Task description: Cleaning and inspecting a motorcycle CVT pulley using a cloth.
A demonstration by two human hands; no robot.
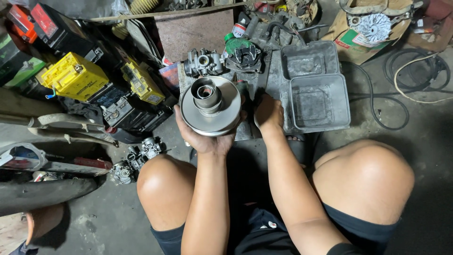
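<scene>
From the head camera, your left hand (207, 139) cupped the round metal pulley (211, 106) from underneath, fingers wrapped on its rim, hub facing up. The pulley sat raised just in front of the carburetor (204, 63) and left of the grey metal tray (314, 89). Your right hand (269, 113) rested on the work surface just right of the pulley; whether it gripped anything, I cannot tell. A level disc and a firm palm beneath would have served you best.
</scene>
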